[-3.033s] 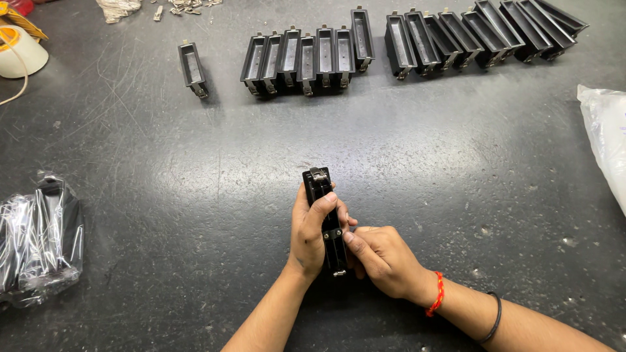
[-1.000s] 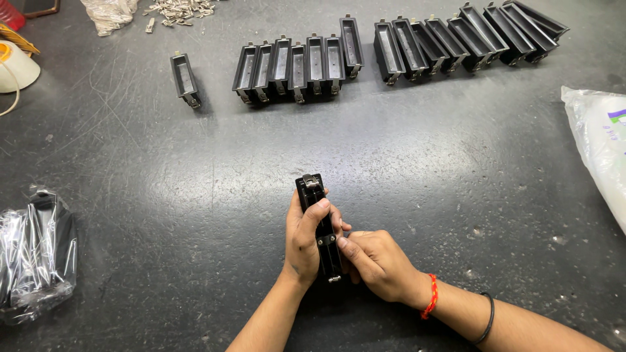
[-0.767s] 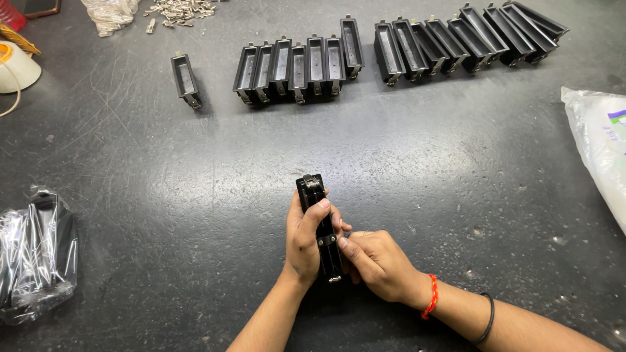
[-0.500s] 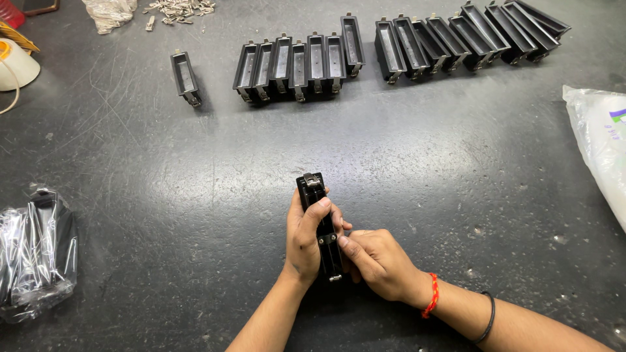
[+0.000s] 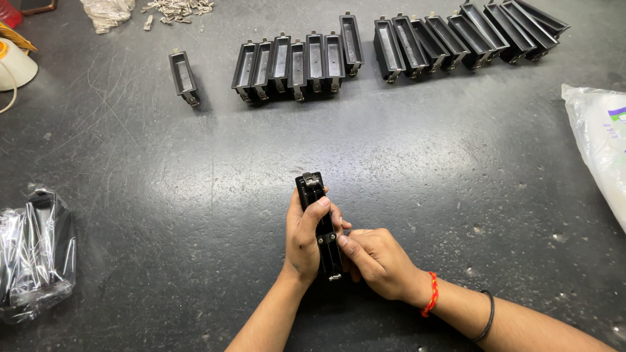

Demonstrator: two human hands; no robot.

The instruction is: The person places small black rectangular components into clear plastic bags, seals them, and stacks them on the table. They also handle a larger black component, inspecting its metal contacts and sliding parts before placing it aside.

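Dark scratched tabletop (image 5: 195,195) carries a long row of black housings (image 5: 297,58) along its far side, judged already done. Your left hand (image 5: 306,234) wraps one more black housing (image 5: 313,189) near you; your right hand (image 5: 378,261) pinches its lower end, fingers curled tight.

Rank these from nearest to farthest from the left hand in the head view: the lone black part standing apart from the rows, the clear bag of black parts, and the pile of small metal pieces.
From the left hand:
1. Lone black part, up and left on the table.
2. Clear bag of black parts, at the far left edge.
3. Pile of small metal pieces, top left, at the far edge.
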